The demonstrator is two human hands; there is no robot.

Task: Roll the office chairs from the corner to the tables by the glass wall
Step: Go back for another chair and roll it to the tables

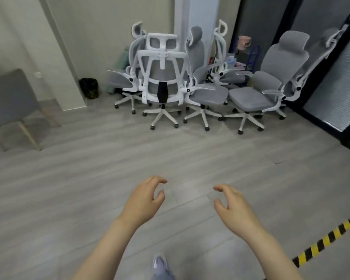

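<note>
A grey shoe (160, 265) shows at the bottom edge, on the grey plank floor (89, 178); above it the two bare forearms reach forward; the left hand (144, 201) hangs over the floor with fingers loosely curled, holding nothing; the right hand (231, 206) mirrors it just beside, also loosely curled and grasping nothing, the two hands apart from each other and well short of any chair; to the right a strip of yellow-and-black tape (323, 242) lies on the floor; at the left stands a plain grey chair on thin legs (10, 98); further off, the office chairs (190, 77) crowd together in the corner, white frames with grey mesh, on star bases with castors; the nearest one (163, 77) has its back turned to the camera; another (271, 85) stands at the right by the dark glass wall (331, 77); a dark waste bin (89, 87) sits against the pale wall to their left; blurred clutter lies behind the chairs.
</note>
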